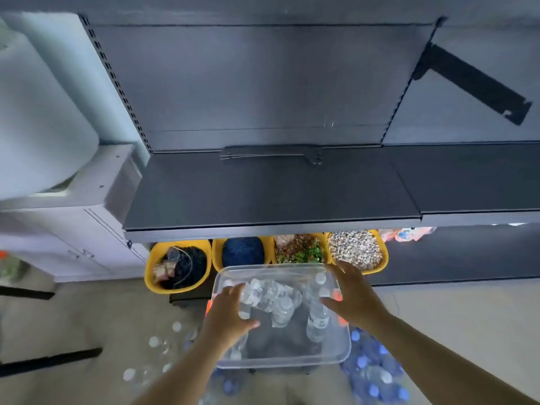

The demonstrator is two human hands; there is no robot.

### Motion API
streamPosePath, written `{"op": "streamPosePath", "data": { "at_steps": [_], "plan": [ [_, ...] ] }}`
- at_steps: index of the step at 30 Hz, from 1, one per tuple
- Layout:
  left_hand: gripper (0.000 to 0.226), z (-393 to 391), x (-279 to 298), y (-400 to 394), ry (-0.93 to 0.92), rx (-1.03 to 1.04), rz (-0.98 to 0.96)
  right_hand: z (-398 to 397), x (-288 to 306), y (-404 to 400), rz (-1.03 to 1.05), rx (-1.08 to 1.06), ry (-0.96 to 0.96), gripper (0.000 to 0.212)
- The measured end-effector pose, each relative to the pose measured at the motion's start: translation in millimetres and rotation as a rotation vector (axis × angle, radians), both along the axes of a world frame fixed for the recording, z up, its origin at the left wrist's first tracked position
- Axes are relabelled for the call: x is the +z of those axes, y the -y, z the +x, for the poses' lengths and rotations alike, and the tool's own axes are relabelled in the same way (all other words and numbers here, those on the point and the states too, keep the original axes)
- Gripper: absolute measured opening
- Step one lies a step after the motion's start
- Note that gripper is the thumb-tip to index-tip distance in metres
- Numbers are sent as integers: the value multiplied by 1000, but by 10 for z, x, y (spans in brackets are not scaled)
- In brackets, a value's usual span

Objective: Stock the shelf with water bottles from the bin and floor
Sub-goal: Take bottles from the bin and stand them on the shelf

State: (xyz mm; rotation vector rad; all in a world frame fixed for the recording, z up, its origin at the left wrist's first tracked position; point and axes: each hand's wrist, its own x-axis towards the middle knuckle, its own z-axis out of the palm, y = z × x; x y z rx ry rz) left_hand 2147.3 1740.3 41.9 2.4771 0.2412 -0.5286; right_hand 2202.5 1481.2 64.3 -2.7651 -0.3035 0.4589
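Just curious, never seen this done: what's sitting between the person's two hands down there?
In the head view, small clear plastic water bottles lie jumbled inside the clear plastic bin, between the left hand and the right hand.

left hand [230,309] in clear bin [336,350], on bottles [271,296] | right hand [352,293] at bin rim | shelf [263,194] above

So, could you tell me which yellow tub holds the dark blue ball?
The second yellow tub from the left; its blue ball is unlike the others' mixed contents.

Floor bottles [371,372] cut by bottom edge; left hand [230,314] hides bin bottle; yellow tubs [178,270] half under shelf [271,197]
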Motion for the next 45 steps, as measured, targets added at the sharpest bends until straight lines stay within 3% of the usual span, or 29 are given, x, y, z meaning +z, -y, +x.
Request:
{"op": "streamPosePath", "data": {
  "at_steps": [7, 12, 19, 23, 27, 34, 41, 45],
  "plan": [
    [94, 5, -1179, 445, -206, 148, -100, 42, -1229, 374, 118, -155, -203, 73],
    [97, 223, -1835, 677, -217, 269, -162, 275, -1931, 383, 230, -266, -237, 86],
    [90, 540, -2453, 891, -186, 289, -218, 501, -2538, 299, 300, -258, -144, 65],
    [83, 642, -2651, 996, -136, 277, -234, 414, -2696, 283, 357, -289, -89, 35],
    [80, 672, -2788, 1055, -95, 279, -220, 212, -2819, 235, 452, -339, -135, 25],
    [67, 662, -2809, 906, -61, 316, -197, 95, -2933, 190, 524, -561, -213, 49],
    [67, 516, -2754, 767, -63, 491, -244, 55, -2895, 212, 524, -455, -238, 40],
    [60, 448, -2556, 715, -32, 550, -321, 110, -2735, 188, 515, -540, -255, 38]
  ]
}}
